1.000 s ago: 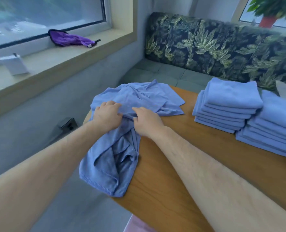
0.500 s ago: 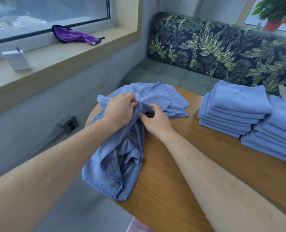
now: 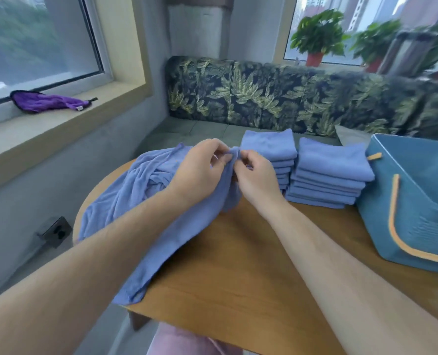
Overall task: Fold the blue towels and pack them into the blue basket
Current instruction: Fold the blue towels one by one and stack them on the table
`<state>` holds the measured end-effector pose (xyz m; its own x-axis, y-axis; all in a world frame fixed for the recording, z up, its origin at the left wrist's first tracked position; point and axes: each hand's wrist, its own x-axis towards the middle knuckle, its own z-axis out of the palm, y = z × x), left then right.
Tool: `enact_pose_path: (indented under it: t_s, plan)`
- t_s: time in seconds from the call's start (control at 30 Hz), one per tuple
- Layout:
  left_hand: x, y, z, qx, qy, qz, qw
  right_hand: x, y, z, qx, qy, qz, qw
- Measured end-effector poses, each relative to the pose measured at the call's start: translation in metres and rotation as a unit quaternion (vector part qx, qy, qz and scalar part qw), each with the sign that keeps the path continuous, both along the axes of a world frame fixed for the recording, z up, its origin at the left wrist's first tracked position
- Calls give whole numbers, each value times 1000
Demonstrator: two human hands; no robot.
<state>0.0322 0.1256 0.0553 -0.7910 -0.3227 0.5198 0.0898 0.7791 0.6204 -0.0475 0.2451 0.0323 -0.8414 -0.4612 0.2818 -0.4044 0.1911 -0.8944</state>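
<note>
A loose, crumpled blue towel drapes over the left end of the wooden table, one corner hanging past the near edge. My left hand and my right hand are raised close together and both pinch the towel's upper edge between fingers and thumb. Behind my right hand stand two stacks of folded blue towels, one partly hidden by that hand, the other to its right. The blue basket with an orange handle stands at the table's right, its inside mostly out of view.
A leaf-patterned sofa runs behind the table. A purple cloth lies on the window sill at the left. Potted plants stand on the far sill. A wall socket sits low on the left wall.
Both hands have lifted off the table and moved right, drawing the towel's edge up between them. The view has swung right and up, bringing the basket and the plants into sight.
</note>
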Motion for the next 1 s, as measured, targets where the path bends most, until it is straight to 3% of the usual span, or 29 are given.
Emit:
enact_pose_path:
  t_s: [0.13,0.27,0.43,0.57,0.7,0.77,0.83,0.93,1.0]
  plan:
    - [-2,66,-14,22,-16,-88,996,6,86,-1,73,10,-56,996]
    - [4,104,-51,-38,-190,-190,962,14,160,-54,125,-114,-107,980]
    - [3,77,-97,-69,-238,-28,969,48,201,-102,131,-173,-246,945]
    - [2,58,-116,-146,-321,93,931,55,193,-116,241,-170,-255,921]
    - [-4,58,-123,-106,-409,107,900,49,177,-117,345,-152,-241,894]
    - [-7,58,-125,-82,-399,82,909,47,170,-119,294,-157,-212,919]
    - [-9,57,-124,-60,-341,66,936,44,166,-121,154,-202,-192,948]
    - [-10,57,-115,52,-260,12,964,37,164,-114,-7,-269,-211,940]
    - [-10,61,-103,153,-229,-54,960,30,165,-109,-75,-301,-209,928]
